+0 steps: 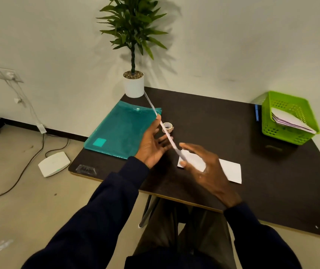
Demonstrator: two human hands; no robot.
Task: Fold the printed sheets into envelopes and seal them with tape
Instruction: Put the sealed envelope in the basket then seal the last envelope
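I hold a white printed sheet point(165, 131) in the air, seen edge-on, slanting from near the plant pot down toward me. My left hand point(152, 146) steadies it from the left, thumb tip and fingertips on the paper, fingers spread. My right hand point(205, 169) pinches the sheet's lower end between thumb and fingers. A folded white paper point(231, 170) lies flat on the dark table point(203, 117), partly hidden under my right hand. A small roll of clear tape point(168, 126) stands on the table just behind the sheet.
A teal plastic folder point(119, 130) lies at the table's left corner. A white plant pot point(134, 87) stands at the back corner. A green basket point(289, 117) with folded papers sits far right, a blue pen point(256, 112) beside it. Cables and a white device point(54, 164) are on the floor.
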